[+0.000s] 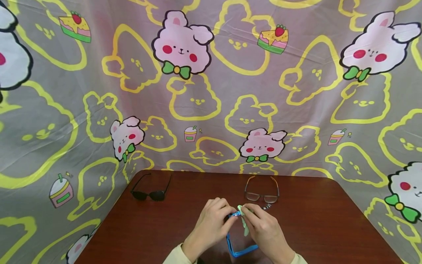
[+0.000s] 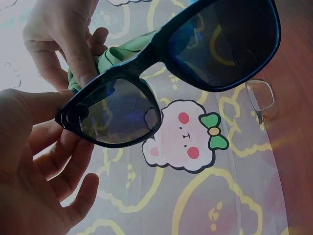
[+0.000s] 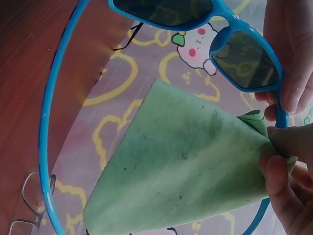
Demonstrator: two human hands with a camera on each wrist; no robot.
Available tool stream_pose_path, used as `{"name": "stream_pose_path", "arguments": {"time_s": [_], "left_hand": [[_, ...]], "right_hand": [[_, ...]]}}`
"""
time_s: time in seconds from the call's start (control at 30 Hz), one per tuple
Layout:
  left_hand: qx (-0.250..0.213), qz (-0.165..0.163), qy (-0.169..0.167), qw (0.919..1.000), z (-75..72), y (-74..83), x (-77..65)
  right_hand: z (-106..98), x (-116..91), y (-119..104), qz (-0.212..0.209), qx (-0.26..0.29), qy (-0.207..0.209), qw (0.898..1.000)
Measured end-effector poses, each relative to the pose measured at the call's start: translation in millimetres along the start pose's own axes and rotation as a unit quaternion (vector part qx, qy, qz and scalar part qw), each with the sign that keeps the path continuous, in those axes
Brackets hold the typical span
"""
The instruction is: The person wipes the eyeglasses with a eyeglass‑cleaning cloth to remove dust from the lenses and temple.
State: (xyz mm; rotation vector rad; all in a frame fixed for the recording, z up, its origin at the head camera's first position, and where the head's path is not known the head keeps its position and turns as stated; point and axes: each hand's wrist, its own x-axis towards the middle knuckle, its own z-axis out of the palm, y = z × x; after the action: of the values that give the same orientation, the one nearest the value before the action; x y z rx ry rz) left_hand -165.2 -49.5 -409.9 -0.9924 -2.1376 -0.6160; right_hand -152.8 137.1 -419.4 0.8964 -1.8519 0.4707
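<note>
Blue-framed sunglasses (image 3: 234, 23) with dark lenses are held up between both hands over the table. My left hand (image 1: 212, 220) pinches them at the outer corner of one lens, where the arm joins. My right hand (image 1: 266, 231) grips a light green cleaning cloth (image 3: 181, 156) around the blue arm close to that hinge. Most of the cloth hangs as a flat triangle with small dark specks, shown large in the right wrist view. Both arms of the sunglasses are unfolded. In the left wrist view the lenses stand in front of the fingertips, and the cloth bunches behind the frame.
Black sunglasses (image 1: 150, 195) lie with arms unfolded at the back left of the brown table (image 1: 204, 187). Clear eyeglasses (image 1: 262, 197) with orange-tipped arms lie at the back right, a small striped piece (image 1: 267, 206) near them. A patterned curtain (image 1: 227, 84) surrounds the table.
</note>
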Motion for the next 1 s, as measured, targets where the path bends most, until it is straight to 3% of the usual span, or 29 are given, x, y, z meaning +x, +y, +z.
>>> {"name": "stream_pose_path", "arguments": {"time_s": [1.0], "left_hand": [[-0.008,-0.007,-0.018,0.9998,-0.3,-6.1,-6.5]], "right_hand": [[-3.2,-7.3,7.7,0.002,0.006,0.007,1.000]]}}
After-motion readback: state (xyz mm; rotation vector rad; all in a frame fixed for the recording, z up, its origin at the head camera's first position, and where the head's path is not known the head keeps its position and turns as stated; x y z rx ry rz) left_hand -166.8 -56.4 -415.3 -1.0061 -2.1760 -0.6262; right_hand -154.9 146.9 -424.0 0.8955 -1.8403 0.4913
